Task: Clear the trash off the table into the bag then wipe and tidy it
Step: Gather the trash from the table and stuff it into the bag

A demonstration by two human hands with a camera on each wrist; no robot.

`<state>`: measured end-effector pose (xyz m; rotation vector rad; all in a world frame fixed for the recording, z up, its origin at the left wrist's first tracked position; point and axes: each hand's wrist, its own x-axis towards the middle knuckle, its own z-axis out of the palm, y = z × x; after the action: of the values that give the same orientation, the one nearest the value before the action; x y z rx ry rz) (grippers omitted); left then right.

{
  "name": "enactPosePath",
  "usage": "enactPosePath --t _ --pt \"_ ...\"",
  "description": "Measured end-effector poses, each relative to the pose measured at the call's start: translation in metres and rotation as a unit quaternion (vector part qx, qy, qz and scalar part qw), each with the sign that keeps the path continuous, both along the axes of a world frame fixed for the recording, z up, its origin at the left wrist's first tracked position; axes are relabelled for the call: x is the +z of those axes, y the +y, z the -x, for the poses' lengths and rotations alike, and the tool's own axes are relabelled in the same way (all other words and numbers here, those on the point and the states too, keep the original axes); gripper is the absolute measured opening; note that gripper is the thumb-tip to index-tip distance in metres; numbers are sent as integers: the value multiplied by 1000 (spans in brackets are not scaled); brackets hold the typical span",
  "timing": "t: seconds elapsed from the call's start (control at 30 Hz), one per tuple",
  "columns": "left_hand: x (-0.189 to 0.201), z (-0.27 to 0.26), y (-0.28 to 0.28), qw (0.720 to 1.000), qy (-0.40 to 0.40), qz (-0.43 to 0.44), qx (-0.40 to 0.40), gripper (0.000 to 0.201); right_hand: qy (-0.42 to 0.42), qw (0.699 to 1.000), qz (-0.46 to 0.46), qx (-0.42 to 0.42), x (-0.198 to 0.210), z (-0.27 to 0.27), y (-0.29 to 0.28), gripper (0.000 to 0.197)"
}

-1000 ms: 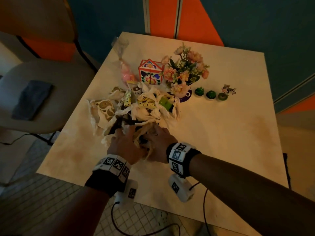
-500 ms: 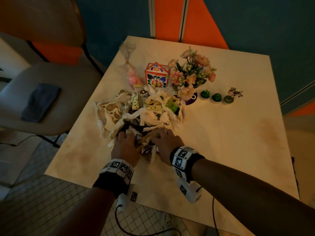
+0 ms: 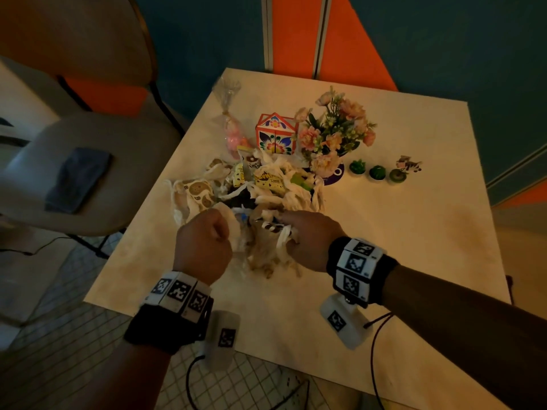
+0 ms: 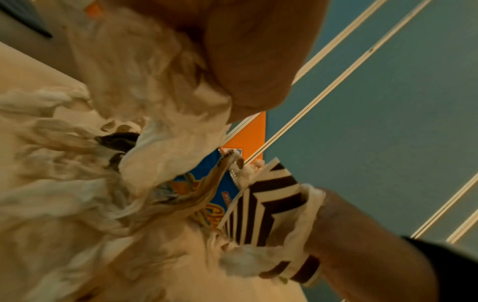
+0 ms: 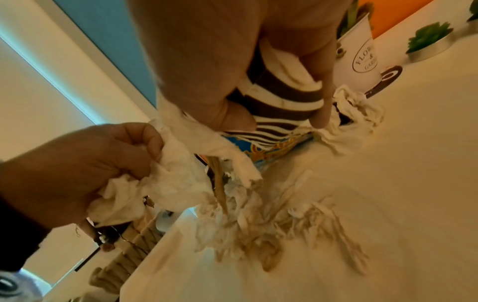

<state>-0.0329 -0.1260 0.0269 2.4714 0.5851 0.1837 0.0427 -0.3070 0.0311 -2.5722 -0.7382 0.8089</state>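
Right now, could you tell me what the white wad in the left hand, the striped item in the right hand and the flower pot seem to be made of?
White wad: soft matte tissue paper, judging by its crumpled, fibrous folds.
Striped item: probably thin printed card or paper; its brown and white bands look flat and matte, with a crisp edge.
Flower pot: smooth white with printed lettering; painted metal or ceramic, I cannot tell which.

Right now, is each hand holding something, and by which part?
Yes. The left hand grips a crumpled tissue by its bunched edge. The right hand pinches a striped wrapper near its top, between thumb and fingers.
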Motion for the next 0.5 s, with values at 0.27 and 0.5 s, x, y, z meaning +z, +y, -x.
enactPosePath --t 0.27,0.5 --pt "16 -6 -15 995 -60 82 9 21 -6 995 -70 -67 12 2 -35 22" --pt "21 -11 -20 988 -109 105 42 24 -43 975 -144 -163 17 0 -75 39"
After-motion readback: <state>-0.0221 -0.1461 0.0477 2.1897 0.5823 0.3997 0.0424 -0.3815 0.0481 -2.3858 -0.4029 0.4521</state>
